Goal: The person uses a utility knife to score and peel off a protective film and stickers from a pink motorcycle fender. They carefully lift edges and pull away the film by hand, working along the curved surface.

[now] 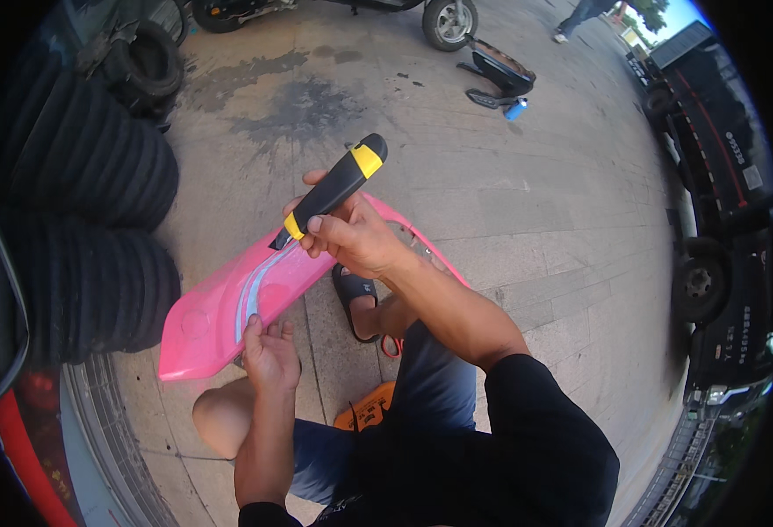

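Note:
A pink plastic scooter body panel [208, 336] lies slantwise before me, held above the paved ground. Along its face curves a pale blue stripe [250, 293]. My left hand [273, 356] grips the panel's near edge, thumb on top beside the stripe's lower end. In my right hand [356, 234] is a black and yellow utility knife [333, 188], its handle pointing up and away. The blade end points down at the stripe's upper end; whether it touches the panel I cannot tell. My right hand hides part of the panel behind it.
Stacked black tyres [77, 290] stand close on the left. Ahead are a scooter wheel [450, 25], a dark plastic part [501, 69] and a blue can [516, 109]. An orange item [366, 407] and red-handled scissors [391, 346] lie by my legs. A truck [722, 263] is at right.

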Demonstrator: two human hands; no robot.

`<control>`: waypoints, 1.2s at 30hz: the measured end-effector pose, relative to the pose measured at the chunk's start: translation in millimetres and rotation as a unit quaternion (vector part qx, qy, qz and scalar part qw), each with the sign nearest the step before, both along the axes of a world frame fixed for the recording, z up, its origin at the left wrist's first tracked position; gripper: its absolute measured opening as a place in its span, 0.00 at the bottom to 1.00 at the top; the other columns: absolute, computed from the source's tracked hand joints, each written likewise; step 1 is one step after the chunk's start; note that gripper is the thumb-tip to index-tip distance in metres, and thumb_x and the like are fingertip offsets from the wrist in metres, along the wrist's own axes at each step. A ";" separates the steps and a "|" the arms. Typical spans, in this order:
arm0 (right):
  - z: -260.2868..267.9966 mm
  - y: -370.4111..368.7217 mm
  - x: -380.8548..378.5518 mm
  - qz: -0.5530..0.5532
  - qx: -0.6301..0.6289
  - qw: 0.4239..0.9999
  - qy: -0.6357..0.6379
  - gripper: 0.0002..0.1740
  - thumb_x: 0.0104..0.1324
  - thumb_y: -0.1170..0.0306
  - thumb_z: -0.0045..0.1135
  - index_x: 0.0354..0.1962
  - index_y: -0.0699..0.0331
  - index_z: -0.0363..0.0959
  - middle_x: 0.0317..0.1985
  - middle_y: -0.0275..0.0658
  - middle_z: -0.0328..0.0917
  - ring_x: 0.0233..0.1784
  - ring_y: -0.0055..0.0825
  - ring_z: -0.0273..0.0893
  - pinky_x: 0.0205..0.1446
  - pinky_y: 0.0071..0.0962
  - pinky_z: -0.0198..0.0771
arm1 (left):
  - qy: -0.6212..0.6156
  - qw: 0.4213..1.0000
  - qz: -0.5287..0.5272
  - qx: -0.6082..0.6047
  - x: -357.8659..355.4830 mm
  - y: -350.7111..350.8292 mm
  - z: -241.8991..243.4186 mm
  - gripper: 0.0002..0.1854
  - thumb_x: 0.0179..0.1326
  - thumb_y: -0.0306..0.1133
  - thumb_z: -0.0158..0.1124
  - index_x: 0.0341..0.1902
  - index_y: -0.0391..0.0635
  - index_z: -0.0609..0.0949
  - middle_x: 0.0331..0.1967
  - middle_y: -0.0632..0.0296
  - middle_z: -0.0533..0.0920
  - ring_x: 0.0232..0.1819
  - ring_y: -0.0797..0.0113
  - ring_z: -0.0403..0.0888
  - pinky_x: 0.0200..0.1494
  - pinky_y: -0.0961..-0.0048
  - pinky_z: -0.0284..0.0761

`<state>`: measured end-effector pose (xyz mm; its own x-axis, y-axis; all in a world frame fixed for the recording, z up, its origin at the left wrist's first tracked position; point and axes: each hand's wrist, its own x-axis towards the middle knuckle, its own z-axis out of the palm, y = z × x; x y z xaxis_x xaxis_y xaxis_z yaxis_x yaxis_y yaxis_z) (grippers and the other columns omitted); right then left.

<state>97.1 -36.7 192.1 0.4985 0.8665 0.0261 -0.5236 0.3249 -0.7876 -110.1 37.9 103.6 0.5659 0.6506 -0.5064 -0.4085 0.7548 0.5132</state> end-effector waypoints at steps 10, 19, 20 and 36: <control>-36.8 13.3 -13.8 0.103 -0.086 0.989 -0.054 0.28 0.64 0.73 0.64 0.59 0.69 0.64 0.50 0.41 0.78 0.57 0.30 0.75 0.65 0.34 0.67 | -0.004 1.000 -0.008 0.021 3.8 -4.4 14.0 0.16 0.63 0.35 0.63 0.55 0.55 0.76 0.54 0.69 0.78 0.56 0.69 0.73 0.52 0.63 0.70; -52.0 18.7 -12.2 0.135 -0.103 0.980 -0.101 0.25 0.66 0.72 0.59 0.59 0.67 0.63 0.52 0.48 0.78 0.58 0.36 0.75 0.63 0.37 0.68 | -0.031 0.999 0.016 0.005 2.3 -9.3 17.4 0.14 0.65 0.30 0.60 0.53 0.57 0.77 0.52 0.72 0.78 0.55 0.72 0.74 0.51 0.64 0.71; -51.7 18.1 -13.0 0.139 -0.102 0.980 -0.102 0.25 0.66 0.72 0.59 0.59 0.67 0.63 0.52 0.48 0.78 0.58 0.36 0.75 0.63 0.37 0.68 | -0.025 1.000 0.011 0.006 1.9 -9.6 18.0 0.14 0.65 0.30 0.60 0.54 0.57 0.77 0.54 0.72 0.78 0.57 0.71 0.74 0.52 0.63 0.70; -41.4 20.4 -16.8 0.147 -0.106 0.978 -0.100 0.24 0.65 0.79 0.60 0.57 0.68 0.63 0.48 0.44 0.79 0.52 0.28 0.77 0.58 0.29 0.72 | -0.061 0.998 0.011 0.023 1.2 -11.8 22.1 0.15 0.65 0.28 0.59 0.54 0.56 0.78 0.52 0.71 0.79 0.55 0.72 0.74 0.52 0.64 0.71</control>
